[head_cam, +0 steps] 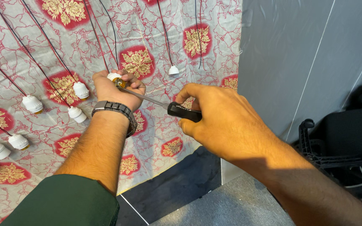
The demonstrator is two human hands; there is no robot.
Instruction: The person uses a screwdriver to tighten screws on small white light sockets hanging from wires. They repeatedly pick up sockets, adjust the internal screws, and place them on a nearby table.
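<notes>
The left hand (pixel 116 88) is clenched around a white lamp holder (pixel 116 78), brass end up, held just above the red-and-white patterned cloth (pixel 156 33). The right hand (pixel 221 117) grips the black handle of a screwdriver (pixel 170 106), whose shaft tip meets the brass end. More white holders (pixel 80 90) on black wires (pixel 42 46) lie on the cloth to the left, and a watch (pixel 116 111) circles the left wrist.
</notes>
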